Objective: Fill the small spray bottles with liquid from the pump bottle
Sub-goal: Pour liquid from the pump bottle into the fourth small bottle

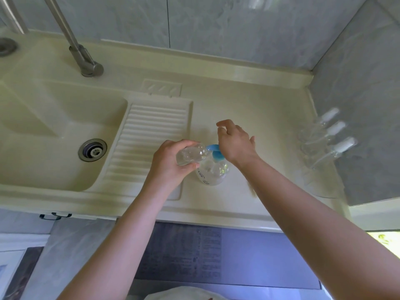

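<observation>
— What colour is the counter (249, 100)?

— Pale cream, the same as the sink (43, 135). The washboard (151, 135) beside the basin is cream too, ridged in even horizontal lines.

— And the wall (216, 22)?

— Grey-blue, with a faint marbled veining.

— The pump bottle (213, 172)?

— Clear body with dark print on it; its pump head (215, 151) is bright blue.

— The small spray bottle (190, 155)?

— Clear, colourless. The three small spray bottles by the right wall (324, 135) are clear as well, with white caps.

— The tap (83, 57)?

— Brushed silver-grey, like the drain ring (92, 150).
</observation>
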`<state>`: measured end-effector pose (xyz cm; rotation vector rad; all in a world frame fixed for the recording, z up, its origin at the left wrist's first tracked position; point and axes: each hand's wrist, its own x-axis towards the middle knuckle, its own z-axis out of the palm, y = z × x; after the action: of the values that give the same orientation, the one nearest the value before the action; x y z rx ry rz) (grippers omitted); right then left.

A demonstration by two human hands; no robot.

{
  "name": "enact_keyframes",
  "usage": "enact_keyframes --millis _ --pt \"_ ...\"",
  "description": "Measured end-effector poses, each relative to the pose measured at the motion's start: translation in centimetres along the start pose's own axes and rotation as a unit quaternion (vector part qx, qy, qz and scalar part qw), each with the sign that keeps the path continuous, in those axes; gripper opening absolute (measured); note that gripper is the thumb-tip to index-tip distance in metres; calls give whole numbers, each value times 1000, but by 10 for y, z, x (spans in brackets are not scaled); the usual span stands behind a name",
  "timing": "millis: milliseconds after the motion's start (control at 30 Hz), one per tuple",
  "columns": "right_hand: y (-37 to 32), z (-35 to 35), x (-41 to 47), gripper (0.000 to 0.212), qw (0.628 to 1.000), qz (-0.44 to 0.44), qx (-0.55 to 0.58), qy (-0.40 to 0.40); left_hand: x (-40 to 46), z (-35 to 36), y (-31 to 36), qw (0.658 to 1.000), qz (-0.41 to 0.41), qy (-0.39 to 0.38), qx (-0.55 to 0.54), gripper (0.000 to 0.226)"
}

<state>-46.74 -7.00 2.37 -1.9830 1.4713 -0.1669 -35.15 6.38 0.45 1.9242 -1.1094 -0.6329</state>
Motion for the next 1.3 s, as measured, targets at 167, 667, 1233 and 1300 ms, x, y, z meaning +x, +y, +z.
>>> enact_keyframes --millis 167,667,1233,1300 --pt "-6 -11 3 37 999 -20 41 -23 0 -2 2 1000 -2 0 -9 49" --pt "-9 -9 -4 37 998 -20 36 -43 -1 -1 0 1000 8 7 -4 50" --pt "-5 -1 -1 43 998 3 34 -51 0 1 -1 1000 9 11 1 49" --pt "-4 1 -5 42 999 -17 -23 -14 0 2 -2 1000 8 10 4 49"
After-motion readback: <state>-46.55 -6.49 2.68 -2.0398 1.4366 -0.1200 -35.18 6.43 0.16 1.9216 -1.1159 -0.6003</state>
